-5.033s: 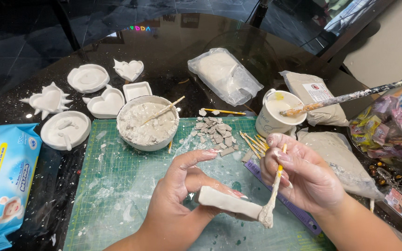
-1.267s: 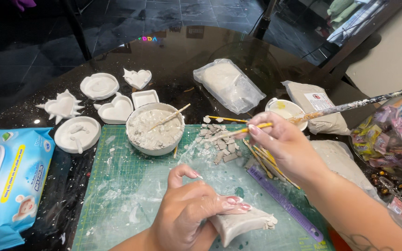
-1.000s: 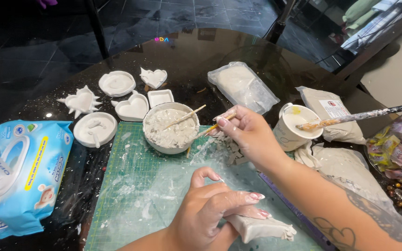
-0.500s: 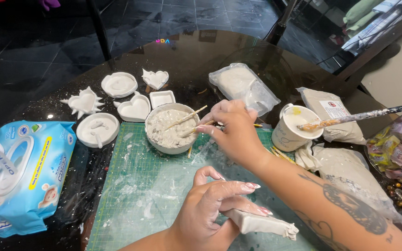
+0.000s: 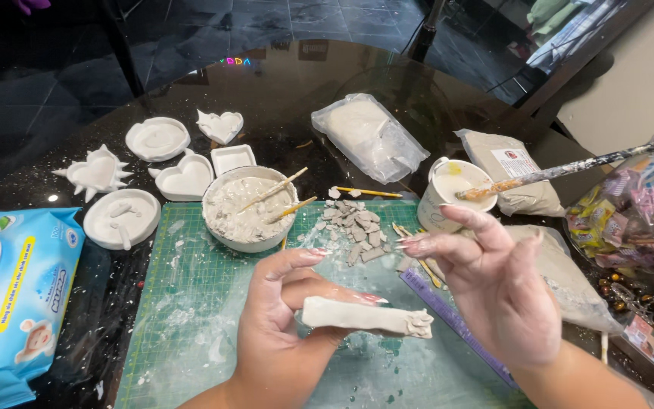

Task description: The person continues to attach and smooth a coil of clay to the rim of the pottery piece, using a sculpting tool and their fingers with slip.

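My left grip (image 5: 285, 318) cradles a long white clay piece (image 5: 365, 316) level over the green mat (image 5: 183, 318), thumb under, fingers curled around it so the rough end stays free. At three o'clock, my right grip (image 5: 493, 291) hovers empty, fingers spread, probably keeping wet fingertips off things. At eleven o'clock, the plaster bowl (image 5: 250, 208) holds two sticks on the counter (image 5: 281, 83).

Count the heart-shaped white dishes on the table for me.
3: a small heart dish at the back, a plain heart dish beside the bowl, and a spiky heart dish further left. None looks hidden.
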